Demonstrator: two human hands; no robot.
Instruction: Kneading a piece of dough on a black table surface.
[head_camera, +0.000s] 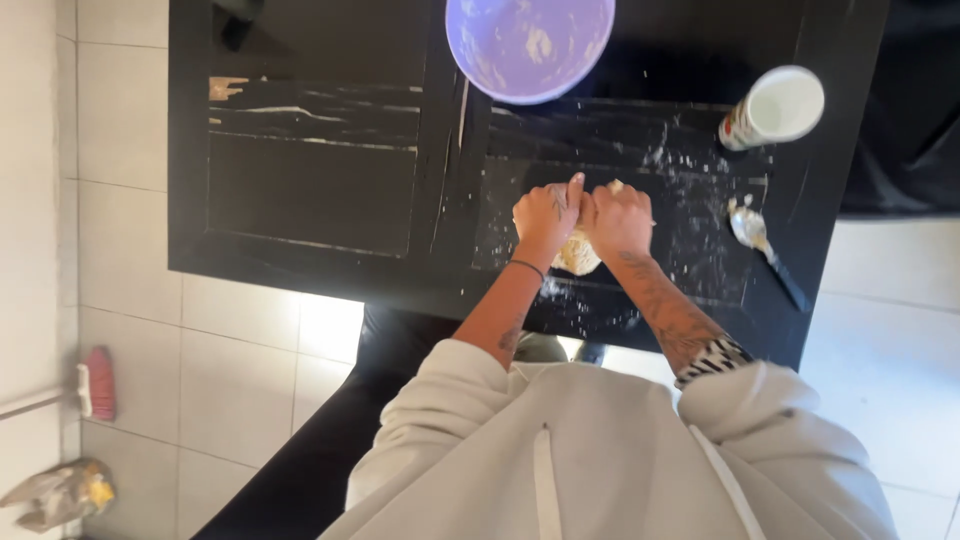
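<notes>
Pale dough (578, 252) sits near the front edge of my black table (310, 200), floured so it won't stick. My left hand (545, 215) and right hand (620, 220) press it side by side, fingers curled tight on it. Purple bowl (528, 45) waits at the back edge.

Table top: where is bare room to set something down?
The left half of the black table, left of the purple bowl, is bare. The right half is crowded: both hands press dough amid scattered flour, with a cup and spoon beside.
</notes>
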